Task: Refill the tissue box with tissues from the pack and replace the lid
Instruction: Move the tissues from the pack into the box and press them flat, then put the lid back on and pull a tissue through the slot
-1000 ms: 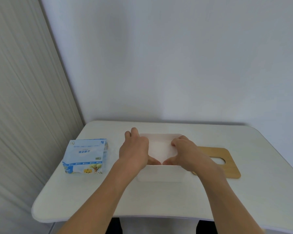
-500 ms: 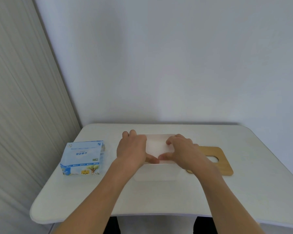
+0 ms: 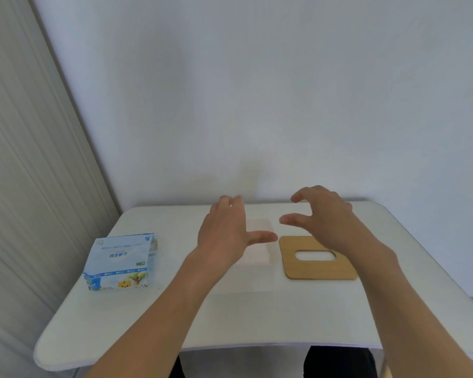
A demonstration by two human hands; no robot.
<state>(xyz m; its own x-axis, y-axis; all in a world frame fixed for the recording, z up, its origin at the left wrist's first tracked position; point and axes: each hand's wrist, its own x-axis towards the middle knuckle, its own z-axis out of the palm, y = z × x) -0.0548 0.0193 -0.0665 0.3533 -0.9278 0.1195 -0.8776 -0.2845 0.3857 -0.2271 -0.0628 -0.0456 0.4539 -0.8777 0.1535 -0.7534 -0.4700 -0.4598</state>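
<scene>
A white tissue box (image 3: 260,257) without its lid stands in the middle of the white table (image 3: 257,317), white tissues showing in its top. My left hand (image 3: 227,236) hovers above the box's left part, fingers spread, holding nothing. My right hand (image 3: 322,216) is raised above the box's right edge and the lid's far end, fingers curled apart and empty. The wooden lid (image 3: 317,257) with an oval slot lies flat on the table just right of the box. The blue and white tissue pack (image 3: 120,261) lies at the left.
A plain white wall rises right behind the table's far edge. A ribbed grey curtain or panel (image 3: 25,186) runs along the table's left side. My dark-clothed legs (image 3: 336,361) show under the near edge.
Both hands have lifted off the tissues in the box and spread apart; the right hand went up and to the right, uncovering the wooden lid. The view has shifted a little.
</scene>
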